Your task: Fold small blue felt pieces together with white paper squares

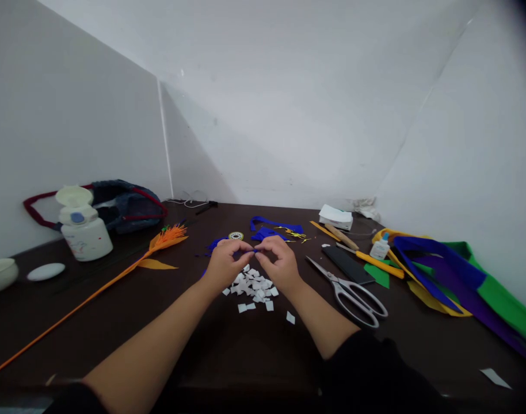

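My left hand (225,263) and my right hand (281,263) meet over the middle of the dark table, thumbs and fingertips pinched close together. Between them is a small dark blue piece (255,250), too small to tell its exact kind. Below the hands lies a loose pile of small white paper squares (254,286), with one white square (290,317) apart to the right. Blue shreds (215,246) lie partly hidden behind my left hand. Past my right hand are blue strips (280,224) and thin yellow bits (295,233).
Grey-handled scissors (347,290) lie right of my forearm, near a black block (347,263), a yellow cutter (379,264) and a glue bottle (380,247). Coloured felt sheets (453,276) fill the right side. At left are an orange flower (170,238) and a white bottle (87,233).
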